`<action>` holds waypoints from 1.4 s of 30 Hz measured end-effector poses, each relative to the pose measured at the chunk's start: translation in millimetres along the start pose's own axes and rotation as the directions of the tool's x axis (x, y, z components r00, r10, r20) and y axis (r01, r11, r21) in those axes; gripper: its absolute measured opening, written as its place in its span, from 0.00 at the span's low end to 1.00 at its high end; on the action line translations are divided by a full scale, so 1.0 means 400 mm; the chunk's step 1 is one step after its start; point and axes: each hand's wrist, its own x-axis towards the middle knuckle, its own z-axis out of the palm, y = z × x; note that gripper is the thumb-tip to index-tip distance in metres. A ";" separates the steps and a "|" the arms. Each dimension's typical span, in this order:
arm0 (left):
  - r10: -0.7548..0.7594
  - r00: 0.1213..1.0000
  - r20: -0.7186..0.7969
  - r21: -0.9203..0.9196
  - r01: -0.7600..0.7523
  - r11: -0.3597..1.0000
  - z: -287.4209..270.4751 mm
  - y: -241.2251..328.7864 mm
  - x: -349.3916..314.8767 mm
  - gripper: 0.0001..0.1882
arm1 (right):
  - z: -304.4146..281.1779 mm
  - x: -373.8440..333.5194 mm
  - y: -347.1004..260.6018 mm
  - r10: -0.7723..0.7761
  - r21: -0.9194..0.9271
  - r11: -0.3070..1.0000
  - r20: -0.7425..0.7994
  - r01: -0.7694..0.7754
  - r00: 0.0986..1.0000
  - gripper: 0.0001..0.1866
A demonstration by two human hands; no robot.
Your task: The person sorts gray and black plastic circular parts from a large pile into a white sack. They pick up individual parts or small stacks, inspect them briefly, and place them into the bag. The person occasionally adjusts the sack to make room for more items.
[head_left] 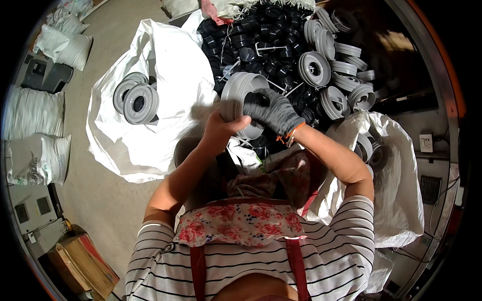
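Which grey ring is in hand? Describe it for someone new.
Find the big heap of black parts at top centre. At its near edge, the bare left hand grips a ribbed grey ring, the gloved right hand at its opening. Unlike the loose grey rings further right or those in the white sacks, it is held up.

Ring (232,98) between left grip (220,130) and right grip (276,110), pile of caps (261,35) beyond both, more rings (325,45) beyond and right of right grip, sack (183,100) with rings (140,103) inside left of left grip, bags (35,113) on floor (80,190) farther left, second sack (399,200) right.
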 end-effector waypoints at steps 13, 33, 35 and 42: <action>-0.047 0.997 -0.068 -0.190 0.033 0.981 -0.036 0.002 -0.010 0.22 | 0.057 0.061 0.050 -0.363 -0.393 0.845 0.079 0.364 0.928 0.39; 0.283 0.900 -0.331 -0.001 -0.300 0.954 -0.209 -0.032 0.102 0.05 | -0.215 0.317 0.476 -0.141 -0.586 0.746 -0.603 -0.317 0.785 0.37; 0.036 0.979 -0.200 0.256 0.017 0.967 -0.097 0.016 0.134 0.11 | -0.163 0.242 0.297 -0.051 -0.575 0.795 -0.381 -0.194 0.923 0.35; 0.137 0.990 0.037 -0.021 -0.136 0.990 -0.049 -0.159 0.213 0.20 | -0.099 0.280 0.215 -0.850 -0.523 0.311 0.222 0.794 0.478 0.15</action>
